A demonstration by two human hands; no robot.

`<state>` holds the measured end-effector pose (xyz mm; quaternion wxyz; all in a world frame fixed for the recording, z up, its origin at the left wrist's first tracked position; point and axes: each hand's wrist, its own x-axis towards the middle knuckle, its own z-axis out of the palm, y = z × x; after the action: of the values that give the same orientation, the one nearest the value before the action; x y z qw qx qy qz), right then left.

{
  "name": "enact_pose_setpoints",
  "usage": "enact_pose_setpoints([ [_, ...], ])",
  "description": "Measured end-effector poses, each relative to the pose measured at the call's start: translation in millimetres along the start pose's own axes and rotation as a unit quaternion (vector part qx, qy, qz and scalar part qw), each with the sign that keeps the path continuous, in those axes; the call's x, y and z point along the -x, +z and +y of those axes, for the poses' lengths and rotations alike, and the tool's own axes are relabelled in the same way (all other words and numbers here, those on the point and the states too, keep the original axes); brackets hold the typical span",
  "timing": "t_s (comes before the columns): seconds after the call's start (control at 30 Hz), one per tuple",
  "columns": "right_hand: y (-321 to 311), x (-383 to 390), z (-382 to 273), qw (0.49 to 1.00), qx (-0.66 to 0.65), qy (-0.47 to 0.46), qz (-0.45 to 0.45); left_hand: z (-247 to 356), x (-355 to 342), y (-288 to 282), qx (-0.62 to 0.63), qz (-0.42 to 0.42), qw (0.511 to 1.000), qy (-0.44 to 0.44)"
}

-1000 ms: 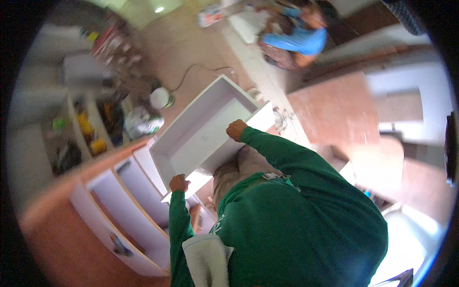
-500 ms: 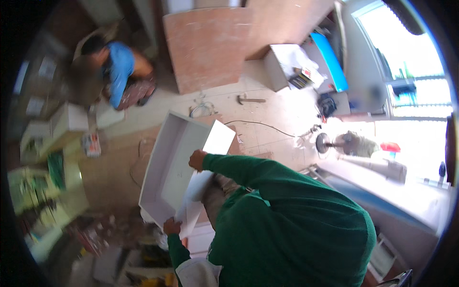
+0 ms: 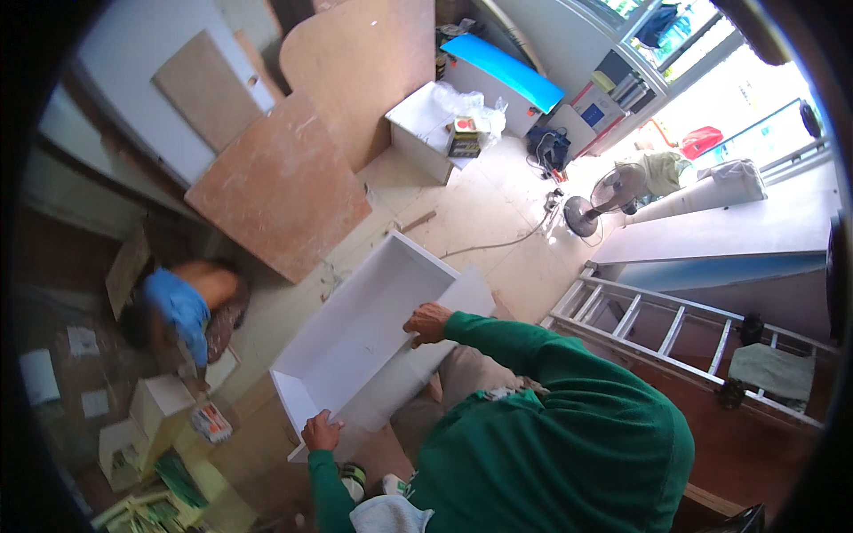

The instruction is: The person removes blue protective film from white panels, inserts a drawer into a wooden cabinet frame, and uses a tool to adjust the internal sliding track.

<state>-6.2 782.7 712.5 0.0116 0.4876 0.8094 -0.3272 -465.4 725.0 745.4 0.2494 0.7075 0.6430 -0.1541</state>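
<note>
An open white drawer-like box [image 3: 360,311] sits tilted in front of me, its hollow side facing up. My left hand [image 3: 322,432] grips the near panel's rim by the box's left end, thumb raised. Further along the same rim, my right hand [image 3: 428,322] has its fingers curled over the edge, some of them hidden. Green sleeves cover both of my arms. My bent knee is close against the near panel.
A person in a blue shirt [image 3: 185,306] crouches at the left beside small cabinet boxes [image 3: 163,409]. A reddish board [image 3: 280,191] leans at the back. To the right are a standing fan [image 3: 613,191], a cable [image 3: 506,242] and an aluminium ladder [image 3: 626,317]. Another white box [image 3: 422,133] stands behind.
The view has swung toward the right, showing more of the ladder and window side. The box appears tilted further clockwise, with both hands still on its near rim.
</note>
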Motion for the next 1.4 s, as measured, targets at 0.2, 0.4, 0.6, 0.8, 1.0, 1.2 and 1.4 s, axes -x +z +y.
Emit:
enact_pose_setpoints([
  [0.2,-75.4,120.3,90.8,0.989,-0.062,0.112,0.071,141.5,-92.4,-83.8,-0.037,0.005,0.988,0.153],
  [0.4,-105.3,258.7,131.8,0.958,-0.105,0.205,0.168,318.7,-116.5,-158.3,-0.099,0.014,0.945,0.311],
  [0.6,-137.4,350.8,141.8,0.904,-0.094,0.293,0.297,460.6,-145.8,-213.8,-0.122,0.094,0.870,0.468],
  [0.8,-197.9,383.4,198.9,0.860,-0.051,0.337,0.380,591.6,-198.1,-257.7,-0.116,0.088,0.842,0.520],
  [1.0,-254.1,390.4,310.3,0.849,0.032,0.374,0.372,694.1,-282.4,-237.3,-0.105,0.105,0.840,0.522],
  [1.2,-359.0,404.4,433.2,0.848,0.016,0.384,0.364,835.0,-348.7,-281.4,-0.062,0.121,0.852,0.505],
  [1.4,-432.8,411.8,533.2,0.845,-0.016,0.364,0.391,941.0,-397.5,-342.5,-0.079,0.107,0.848,0.513],
])
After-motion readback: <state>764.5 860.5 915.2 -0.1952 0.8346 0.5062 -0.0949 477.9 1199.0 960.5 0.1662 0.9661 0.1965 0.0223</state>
